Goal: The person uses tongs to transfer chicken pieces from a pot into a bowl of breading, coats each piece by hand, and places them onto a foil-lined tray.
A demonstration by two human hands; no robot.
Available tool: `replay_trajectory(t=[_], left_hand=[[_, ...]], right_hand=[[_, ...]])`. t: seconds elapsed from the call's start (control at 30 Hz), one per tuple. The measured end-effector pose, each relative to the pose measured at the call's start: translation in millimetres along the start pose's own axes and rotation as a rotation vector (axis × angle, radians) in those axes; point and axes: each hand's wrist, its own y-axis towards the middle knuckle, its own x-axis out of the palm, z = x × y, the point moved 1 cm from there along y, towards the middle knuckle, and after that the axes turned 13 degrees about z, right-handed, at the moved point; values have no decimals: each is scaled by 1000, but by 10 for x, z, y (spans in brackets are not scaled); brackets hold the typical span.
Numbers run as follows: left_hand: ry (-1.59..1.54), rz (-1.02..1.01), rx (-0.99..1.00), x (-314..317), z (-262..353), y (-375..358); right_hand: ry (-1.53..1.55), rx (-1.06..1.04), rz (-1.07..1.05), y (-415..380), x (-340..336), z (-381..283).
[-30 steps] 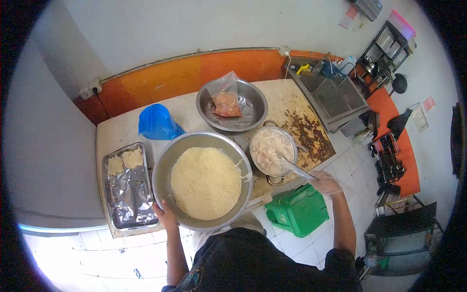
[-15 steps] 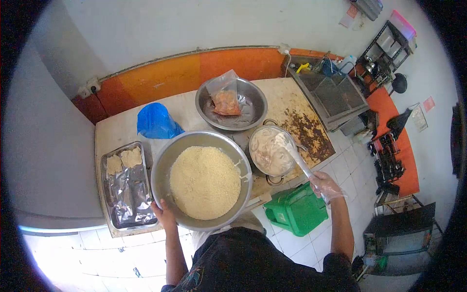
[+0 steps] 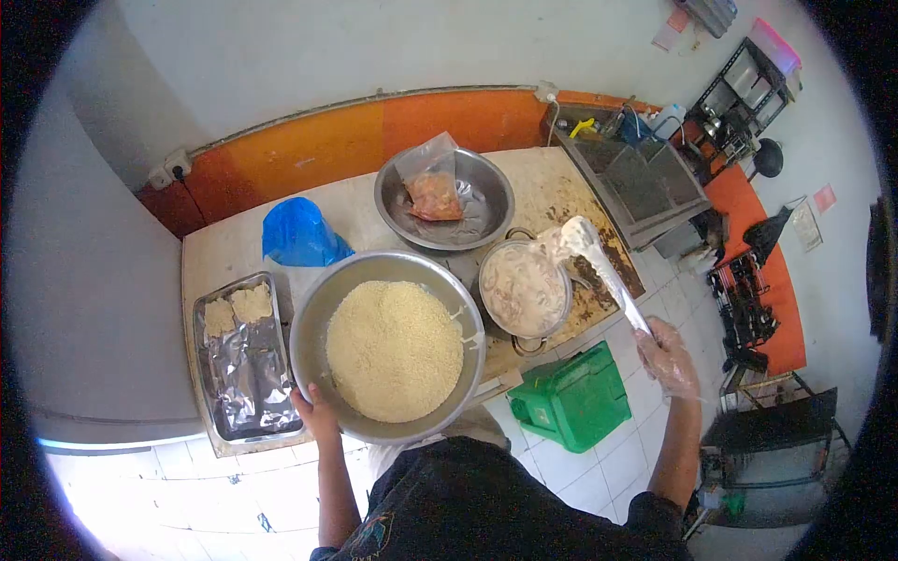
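Note:
My right hand [image 3: 668,359], in a clear plastic glove, grips a pair of long metal tongs [image 3: 613,280] smeared with batter. At their tip a batter-coated piece [image 3: 563,239] hangs over the upper right rim of a two-handled metal pot [image 3: 528,338]. Thick pale batter with pieces in it [image 3: 524,288] fills the pot. My bare left hand [image 3: 318,411] holds the lower left rim of a large metal bowl [image 3: 309,327], fingers outside. Yellowish crumbs [image 3: 395,351] are heaped inside that bowl.
A foil-lined tray [image 3: 248,374] with crumb-coated pieces [image 3: 251,302] lies left. Behind are a blue bag [image 3: 301,234] and a metal bowl [image 3: 388,201] holding a bag of reddish food [image 3: 435,194]. A green plastic stool [image 3: 580,402] stands below the table's right edge.
My right hand has moved right, drawing the tongs up out of the batter with a coated piece at the tip. My left hand stays on the crumb bowl's rim.

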Motion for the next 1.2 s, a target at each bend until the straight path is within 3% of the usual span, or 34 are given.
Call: replay_trajectory(t=[0.1,0.2,0.23,0.3,0.37,0.47,0.63,0.7,0.77,0.87,0.97,1.2], left_hand=[[-22,-12,-4,9,-7,16],[33,9,21,16,50,5],[61,35,45,8,46,-12],[-3,5,47,-26,10,-42],[-73,-42,67,-20,18,1],[-125,-41,-12,9,39,0],[-23,-54,64,-32,394,-106],[43,-50,108,-44,346,-76],[-129,-131,-36,-39,223,-13],[-127,-125,-28,-52,251,-31],[51,-51,26,-43,431,-86],[-41,-126,21,-92,535,-77]], right_hand=[[-129,-180,132,-27,181,196],[-235,-138,48,58,533,510],[-189,-319,212,103,697,813],[-218,-321,229,103,723,816],[-238,-312,266,65,706,636],[-241,-321,162,-48,486,198],[-293,-468,211,-189,381,-152],[-361,-514,253,-239,479,-191],[-432,-563,296,-263,555,-154],[-505,-632,311,-284,637,-126],[-659,-621,310,-322,510,-132],[-706,-549,397,-400,581,-251]])
